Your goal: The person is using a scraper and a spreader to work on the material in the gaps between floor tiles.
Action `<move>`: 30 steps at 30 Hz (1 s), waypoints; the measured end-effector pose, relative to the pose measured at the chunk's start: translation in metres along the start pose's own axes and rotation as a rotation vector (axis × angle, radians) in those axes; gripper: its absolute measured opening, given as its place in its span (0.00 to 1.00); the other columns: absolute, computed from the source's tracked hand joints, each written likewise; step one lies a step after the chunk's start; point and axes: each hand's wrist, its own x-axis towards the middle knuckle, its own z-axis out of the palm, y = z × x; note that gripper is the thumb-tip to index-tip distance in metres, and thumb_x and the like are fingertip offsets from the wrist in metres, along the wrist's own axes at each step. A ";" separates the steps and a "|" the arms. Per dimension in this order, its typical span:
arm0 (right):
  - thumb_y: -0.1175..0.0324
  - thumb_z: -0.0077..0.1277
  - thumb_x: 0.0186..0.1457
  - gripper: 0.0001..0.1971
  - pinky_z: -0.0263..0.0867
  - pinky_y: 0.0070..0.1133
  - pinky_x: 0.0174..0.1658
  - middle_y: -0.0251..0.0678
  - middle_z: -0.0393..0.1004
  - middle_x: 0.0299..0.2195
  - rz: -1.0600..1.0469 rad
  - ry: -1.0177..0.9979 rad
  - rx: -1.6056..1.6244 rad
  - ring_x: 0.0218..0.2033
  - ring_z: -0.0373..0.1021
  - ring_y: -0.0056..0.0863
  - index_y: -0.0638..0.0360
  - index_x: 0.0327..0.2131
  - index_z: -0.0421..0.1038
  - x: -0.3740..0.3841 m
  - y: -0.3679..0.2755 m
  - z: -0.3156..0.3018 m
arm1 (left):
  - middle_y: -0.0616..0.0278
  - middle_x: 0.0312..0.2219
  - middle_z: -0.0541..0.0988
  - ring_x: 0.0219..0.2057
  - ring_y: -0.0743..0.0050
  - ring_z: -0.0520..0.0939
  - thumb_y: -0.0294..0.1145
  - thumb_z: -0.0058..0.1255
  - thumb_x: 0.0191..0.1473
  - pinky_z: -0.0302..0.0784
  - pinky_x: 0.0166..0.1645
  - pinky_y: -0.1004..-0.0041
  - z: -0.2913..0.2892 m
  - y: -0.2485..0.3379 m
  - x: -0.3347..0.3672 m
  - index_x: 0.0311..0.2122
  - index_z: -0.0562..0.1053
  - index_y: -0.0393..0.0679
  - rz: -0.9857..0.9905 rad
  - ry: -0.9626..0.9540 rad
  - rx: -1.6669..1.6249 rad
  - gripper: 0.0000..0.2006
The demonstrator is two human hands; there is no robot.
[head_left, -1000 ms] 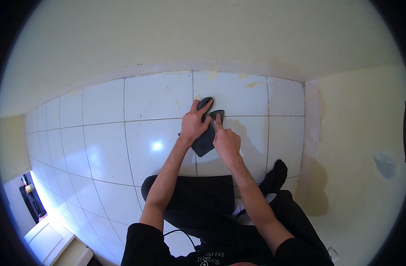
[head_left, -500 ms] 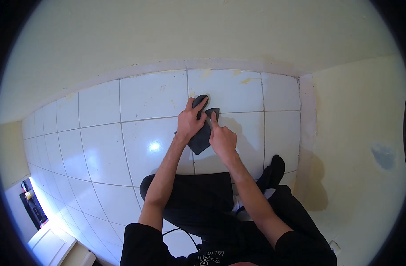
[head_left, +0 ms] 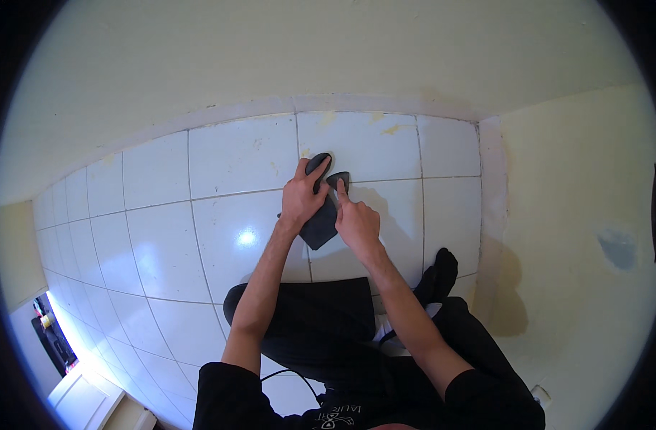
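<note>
My left hand is closed around a dark flat tool, with a rounded black end past my fingers and a broad square-cornered part below my wrist. The hand covers its middle. Beside it, my right hand has its index finger stretched forward onto a small dark fan-shaped blade, like a putty knife's. Its other fingers are curled in, and whatever handle lies in them is hidden. The blade sits close against the left hand's tool. Both hands are low over the white tiled floor.
Yellowish smears mark the tiles near the far wall. A side wall with a grey patch rises on the right. My dark-socked foot rests beside my bent legs. A white panelled object is at lower left.
Both hands keep the same grip and pose over the tiles. The whole view has shifted slightly, so everything appears a little further left.
</note>
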 end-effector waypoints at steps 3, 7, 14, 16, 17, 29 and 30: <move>0.67 0.54 0.55 0.33 0.73 0.39 0.28 0.45 0.77 0.21 -0.011 0.015 -0.027 0.23 0.78 0.44 0.54 0.65 0.61 0.002 0.001 0.000 | 0.49 0.49 0.73 0.37 0.44 0.83 0.30 0.56 0.50 0.83 0.42 0.57 -0.002 0.003 0.000 0.59 0.74 0.57 -0.035 -0.038 -0.004 0.27; 0.67 0.52 0.56 0.31 0.73 0.39 0.28 0.46 0.77 0.21 -0.003 0.004 -0.022 0.23 0.77 0.45 0.54 0.64 0.63 0.004 -0.002 -0.006 | 0.49 0.49 0.73 0.38 0.44 0.83 0.31 0.56 0.51 0.82 0.42 0.57 -0.001 0.001 0.000 0.59 0.74 0.58 -0.023 -0.015 0.002 0.27; 0.67 0.51 0.58 0.28 0.72 0.39 0.28 0.47 0.77 0.20 0.021 0.004 0.002 0.23 0.77 0.45 0.54 0.63 0.65 0.003 -0.007 -0.009 | 0.48 0.49 0.74 0.33 0.43 0.83 0.29 0.56 0.49 0.83 0.38 0.56 0.003 -0.003 -0.001 0.58 0.75 0.57 0.040 0.033 0.011 0.28; 0.67 0.51 0.58 0.28 0.72 0.39 0.28 0.47 0.77 0.21 0.021 0.007 -0.004 0.23 0.77 0.45 0.54 0.63 0.66 0.003 -0.007 -0.006 | 0.50 0.48 0.74 0.33 0.44 0.83 0.28 0.56 0.49 0.83 0.37 0.56 0.003 -0.003 0.000 0.58 0.74 0.56 0.038 0.048 0.015 0.28; 0.67 0.51 0.58 0.27 0.72 0.39 0.28 0.47 0.77 0.21 0.018 0.008 -0.011 0.24 0.77 0.45 0.54 0.62 0.66 0.003 -0.007 -0.005 | 0.50 0.48 0.74 0.33 0.44 0.83 0.28 0.56 0.49 0.83 0.37 0.56 0.003 -0.002 0.001 0.58 0.74 0.56 0.040 0.046 0.014 0.28; 0.68 0.54 0.53 0.32 0.73 0.36 0.28 0.45 0.78 0.22 0.015 0.001 -0.028 0.24 0.78 0.42 0.59 0.63 0.64 0.004 -0.007 -0.007 | 0.50 0.46 0.74 0.34 0.43 0.83 0.27 0.56 0.48 0.83 0.38 0.56 0.002 0.001 0.002 0.56 0.76 0.54 0.017 0.032 -0.069 0.26; 0.68 0.54 0.53 0.32 0.73 0.36 0.28 0.45 0.78 0.22 0.012 0.001 -0.026 0.24 0.78 0.42 0.59 0.63 0.64 0.003 -0.007 -0.008 | 0.51 0.45 0.74 0.34 0.43 0.83 0.26 0.56 0.48 0.82 0.38 0.56 0.000 0.000 0.001 0.53 0.77 0.52 0.028 0.046 -0.075 0.23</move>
